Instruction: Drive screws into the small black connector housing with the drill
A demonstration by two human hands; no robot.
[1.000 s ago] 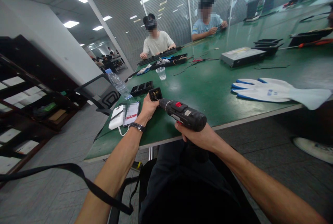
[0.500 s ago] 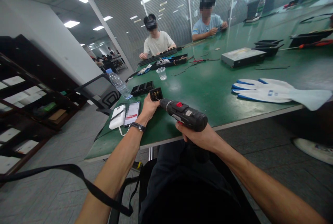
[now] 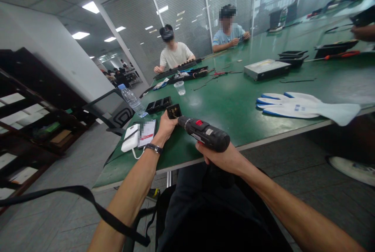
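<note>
My right hand is wrapped round the handle of a black cordless drill with a red switch on top. Its chuck points left, close to a small black box with brass-coloured parts inside. That box is gripped by my left hand above the green table; whether the bit touches the parts is too small to tell. Behind the left hand lies a black compartmented tray. Beside the left wrist are a phone and a white power bank with a cable.
A water bottle and a clear plastic cup stand beyond my hands. To the right lie a white-and-blue glove, a flat metal-topped device and a red-handled screwdriver. Two people sit across the table; another person's hand shows at right.
The view has shifted slightly. Both hands keep hold of the drill and the box, whose open side is turned a little more towards me. Another person's hand has come in at far right.
</note>
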